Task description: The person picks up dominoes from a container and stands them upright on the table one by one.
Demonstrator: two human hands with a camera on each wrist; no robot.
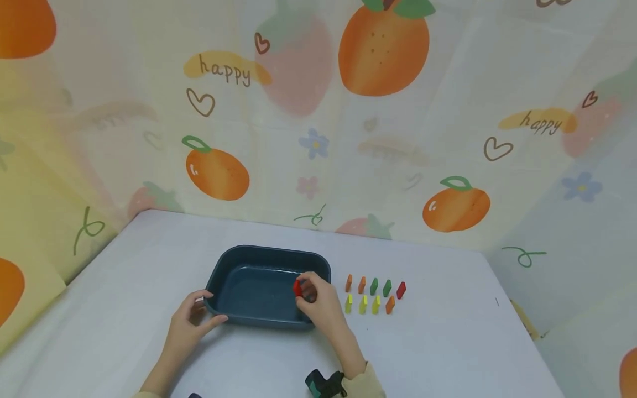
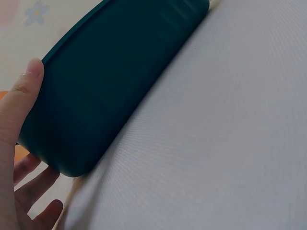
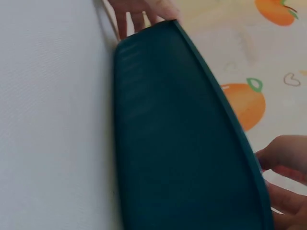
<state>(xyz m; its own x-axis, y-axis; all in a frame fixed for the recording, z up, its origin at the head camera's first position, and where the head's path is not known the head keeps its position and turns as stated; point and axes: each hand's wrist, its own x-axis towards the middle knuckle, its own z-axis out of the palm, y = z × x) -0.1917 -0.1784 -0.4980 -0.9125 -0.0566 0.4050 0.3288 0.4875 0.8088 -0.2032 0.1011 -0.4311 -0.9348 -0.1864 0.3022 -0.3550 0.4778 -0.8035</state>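
Observation:
A dark teal rectangular tray (image 1: 259, 284) stands on the white table. At its near left corner my left hand (image 1: 185, 321) grips the rim, thumb in front and fingers round the left side. The left wrist view shows that thumb against the tray's outer wall (image 2: 100, 86). Over the tray's right end, my right hand (image 1: 322, 304) pinches a small red block (image 1: 297, 288) between thumb and fingers. In the right wrist view the tray wall (image 3: 168, 120) hides the block, and part of my right hand (image 3: 288, 160) shows beyond the rim.
Right of the tray stand two rows of small upright blocks: orange (image 1: 361, 284), green (image 1: 374, 286) and red (image 1: 401, 290) behind, yellow (image 1: 363, 304) and another orange block (image 1: 390, 304) in front. A fruit-patterned cloth (image 1: 318, 138) hangs behind the table (image 1: 448, 342).

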